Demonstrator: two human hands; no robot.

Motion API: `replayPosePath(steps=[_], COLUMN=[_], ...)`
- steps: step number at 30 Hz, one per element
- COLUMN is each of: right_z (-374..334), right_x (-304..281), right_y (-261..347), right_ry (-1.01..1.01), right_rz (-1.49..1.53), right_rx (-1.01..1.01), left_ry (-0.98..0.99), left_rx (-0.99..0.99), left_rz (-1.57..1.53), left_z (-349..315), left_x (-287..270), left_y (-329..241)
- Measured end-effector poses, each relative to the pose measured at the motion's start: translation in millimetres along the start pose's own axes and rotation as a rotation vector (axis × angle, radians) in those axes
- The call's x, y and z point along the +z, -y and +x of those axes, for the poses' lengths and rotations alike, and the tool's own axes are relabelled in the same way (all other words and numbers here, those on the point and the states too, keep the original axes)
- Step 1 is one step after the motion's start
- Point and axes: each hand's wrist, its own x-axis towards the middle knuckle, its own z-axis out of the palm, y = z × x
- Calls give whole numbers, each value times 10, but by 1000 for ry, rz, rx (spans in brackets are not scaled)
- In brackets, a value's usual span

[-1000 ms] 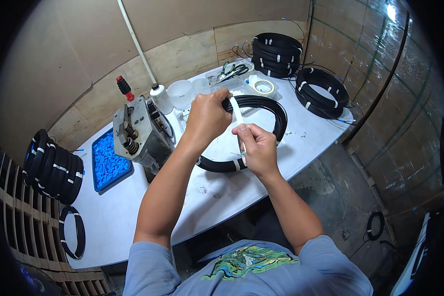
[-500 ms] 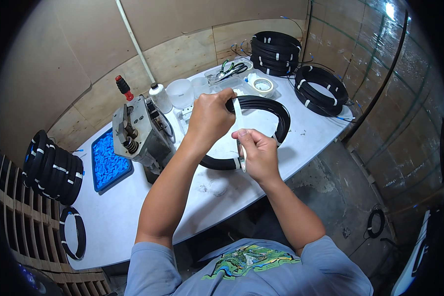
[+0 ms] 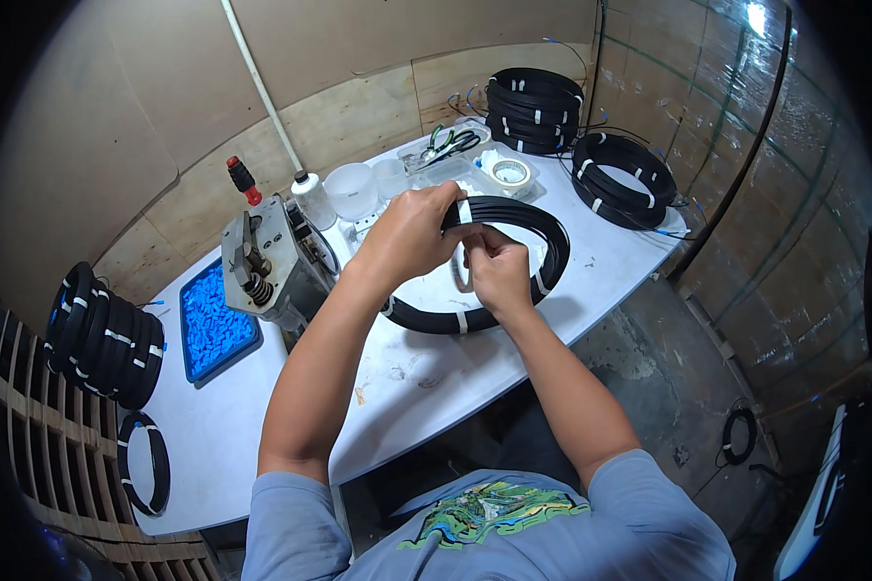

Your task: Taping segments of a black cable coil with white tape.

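Note:
A black cable coil (image 3: 552, 237), bound at several places with white tape, is held up over the white table. My left hand (image 3: 412, 228) grips its upper left part, fingers wrapped around the bundle. Right beside those fingers, a band of white tape crosses the cable. My right hand (image 3: 499, 274) is inside the ring with a roll of white tape (image 3: 463, 272) in its closed fingers, close under the taped spot. The fingertips of both hands are partly hidden behind the cable and each other.
Left of the coil stand a metal machine (image 3: 271, 252) and a blue tray (image 3: 221, 324) of small blue pieces. Behind are a white bottle (image 3: 313, 198), a plastic cup (image 3: 352, 190) and another tape roll (image 3: 510, 172). Stacked cable coils (image 3: 535, 111) sit at the back right, more (image 3: 107, 334) at far left.
My right hand has moved up and into the ring with the tape roll. The stretched tape strip now lies wrapped over the cable beside my left hand, which stays in place.

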Motion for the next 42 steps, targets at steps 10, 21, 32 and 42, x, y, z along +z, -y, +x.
replayPosePath(steps=[10,21,32,42], right_z=[-362,1259,1368,1256], right_x=[-626,-583,-493,-343], right_y=[415,962,892,1184], right_ry=[-112,1006,963,723], right_rz=[-497,-573,-150,-322], right_rx=[-731,430,247,-53], left_ry=[-47,-43,-92,-153], left_rx=[18,12,-30,-94], left_rz=[143,261,237,213], left_z=[20,66,21,22], left_x=[169,254,221,209], left_y=[85,-117,-86,-40])
